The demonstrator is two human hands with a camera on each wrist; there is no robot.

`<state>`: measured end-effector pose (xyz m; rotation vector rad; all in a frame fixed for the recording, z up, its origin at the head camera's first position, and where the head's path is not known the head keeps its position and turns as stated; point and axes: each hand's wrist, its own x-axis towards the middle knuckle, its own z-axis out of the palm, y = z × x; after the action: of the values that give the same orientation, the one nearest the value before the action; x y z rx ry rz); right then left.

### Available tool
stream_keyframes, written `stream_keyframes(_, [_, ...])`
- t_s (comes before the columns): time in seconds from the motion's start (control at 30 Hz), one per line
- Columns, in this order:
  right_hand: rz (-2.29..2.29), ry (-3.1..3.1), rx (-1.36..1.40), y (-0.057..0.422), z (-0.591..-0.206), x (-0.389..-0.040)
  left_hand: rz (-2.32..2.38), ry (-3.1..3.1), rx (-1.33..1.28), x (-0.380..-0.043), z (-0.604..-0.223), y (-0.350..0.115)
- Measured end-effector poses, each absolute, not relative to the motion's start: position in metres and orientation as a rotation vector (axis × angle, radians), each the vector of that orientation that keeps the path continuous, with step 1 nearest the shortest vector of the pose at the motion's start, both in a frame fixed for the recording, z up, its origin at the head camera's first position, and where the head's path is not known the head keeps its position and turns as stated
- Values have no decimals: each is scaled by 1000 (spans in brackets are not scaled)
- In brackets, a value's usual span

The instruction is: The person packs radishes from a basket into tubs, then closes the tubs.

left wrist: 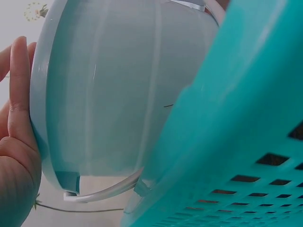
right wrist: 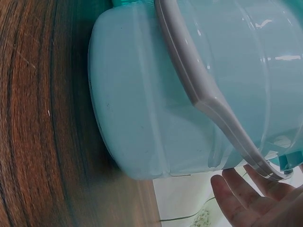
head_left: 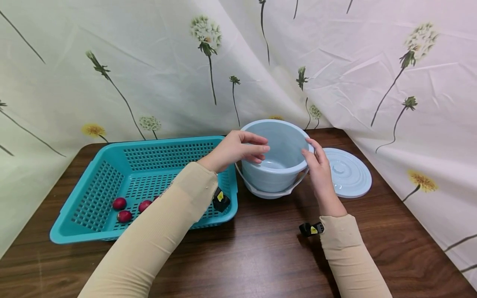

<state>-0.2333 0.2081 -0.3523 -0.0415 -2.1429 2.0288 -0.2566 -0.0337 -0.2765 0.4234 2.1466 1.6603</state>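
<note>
A light blue bucket (head_left: 270,180) stands upright on the table, its white carrying handle (right wrist: 203,97) hanging down across the near side. My left hand (head_left: 242,150) is over the bucket's left rim, fingers loosely extended above the opening and holding nothing. In the left wrist view, that hand (left wrist: 19,156) lies close along the rim. At the right rim, my right hand (head_left: 318,165) grips the edge with thumb and index finger; its other fingers (right wrist: 236,187) show outside the bucket in the right wrist view, where the thumb is hidden.
A turquoise perforated basket (head_left: 93,182) stands left of the bucket, with several radishes (head_left: 124,216) in it, partly hidden by my left sleeve. A round blue lid (head_left: 348,174) lies on the brown table (head_left: 257,252) at right. A floral cloth (head_left: 167,74) hangs behind.
</note>
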Motion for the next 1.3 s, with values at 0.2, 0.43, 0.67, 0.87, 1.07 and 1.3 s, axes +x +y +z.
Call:
stream_keyframes(0.2, [2037, -2144, -51, 208, -353, -234, 1664, 2133, 425, -255, -276, -34])
stream_keyframes(0.43, [2030, -2152, -53, 207, -353, -234, 1667, 2130, 428, -253, -274, -35])
stream_keyframes(0.67, [2036, -2160, -59, 207, -352, -232, 1716, 2098, 433, -249, -270, -35])
stream_keyframes(0.87, [2042, -2157, -61, 207, -353, -232, 1725, 2109, 485, -242, -261, -39])
stream_keyframes(1.07, [2043, -2149, -53, 206, -352, -230, 1725, 2157, 530, -228, -246, -52])
stream_keyframes(1.3, [2045, -2143, -53, 207, -352, -231, 1725, 2216, 554, -213, -234, -70])
